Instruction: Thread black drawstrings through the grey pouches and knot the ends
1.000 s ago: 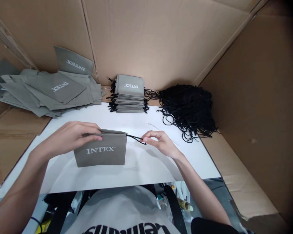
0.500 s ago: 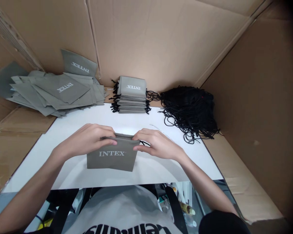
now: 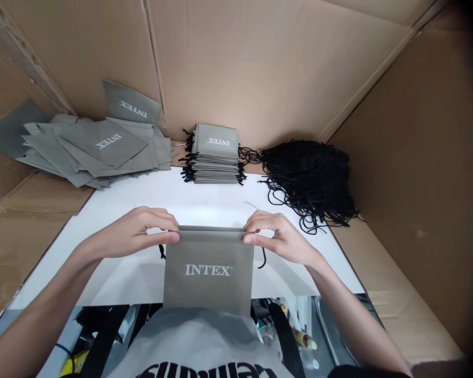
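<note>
Both hands, left hand [image 3: 136, 233] and right hand [image 3: 280, 239], pinch the grey INTEX pouch [image 3: 208, 270] by its top corners, mid-frame; uneven pull could slip the black drawstring [image 3: 263, 260] back in.

White table [image 3: 142, 278]: pouches [image 3: 216, 155], cords [image 3: 307, 178].

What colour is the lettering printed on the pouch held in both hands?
White, on the grey pouch; the head view shows it.

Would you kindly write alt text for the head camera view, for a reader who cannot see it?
Two bare hands, left hand and right hand, hold a grey INTEX pouch by its top corners over a white table. Behind lie a neat pouch stack, loose pouches and tangled black cords, ringed by cardboard walls.
</note>
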Demonstrator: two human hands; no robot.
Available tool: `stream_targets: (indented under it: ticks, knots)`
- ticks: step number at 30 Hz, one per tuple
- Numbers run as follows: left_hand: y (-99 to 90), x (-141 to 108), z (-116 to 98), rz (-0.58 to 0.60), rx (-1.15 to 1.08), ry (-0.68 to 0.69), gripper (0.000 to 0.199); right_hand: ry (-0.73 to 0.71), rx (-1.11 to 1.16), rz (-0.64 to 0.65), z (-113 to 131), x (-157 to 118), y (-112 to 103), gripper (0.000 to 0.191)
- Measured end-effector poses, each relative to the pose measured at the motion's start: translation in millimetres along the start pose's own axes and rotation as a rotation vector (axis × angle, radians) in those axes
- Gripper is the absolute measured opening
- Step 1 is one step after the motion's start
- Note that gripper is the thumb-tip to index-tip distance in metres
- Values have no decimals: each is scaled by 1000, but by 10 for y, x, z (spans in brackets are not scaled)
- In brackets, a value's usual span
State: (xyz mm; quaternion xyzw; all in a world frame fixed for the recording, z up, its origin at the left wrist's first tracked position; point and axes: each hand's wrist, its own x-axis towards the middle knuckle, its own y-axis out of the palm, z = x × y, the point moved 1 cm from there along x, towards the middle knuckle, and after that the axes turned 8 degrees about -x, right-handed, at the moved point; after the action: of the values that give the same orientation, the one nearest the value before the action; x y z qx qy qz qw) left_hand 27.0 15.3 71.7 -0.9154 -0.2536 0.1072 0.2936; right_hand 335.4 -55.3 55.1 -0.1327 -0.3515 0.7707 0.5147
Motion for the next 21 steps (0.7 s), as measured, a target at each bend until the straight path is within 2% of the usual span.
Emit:
stream_targets:
  ticks: [5,8,10,13,15,18,19,21]
  knots:
    - [156,77,103,-314,-151,-105,32,136,129,-219,-103,-99,73,19]
    - [232,88,119,-436,-174,-155,46,195,101,-311,-128,-149,95,42]
    - [259,87,102,-471,-181,-187,54,208,60,-338,-131,-167,86,46]
    - [276,111,56,-454,-182,-205,52,270,-67,-298,-139,-155,56,43]
    - [295,159,17,-402,-155,-217,50,278,-274,-238,-120,-108,54,52]
    - [370,270,-58,-328,-120,-197,50,100,-538,-156,0,30,123,67]
    - [406,308,-87,-306,-129,-175,49,27,-550,-111,57,87,163,63]
    - [476,371,-137,-250,-181,-131,46,-38,-478,35,164,200,245,40]
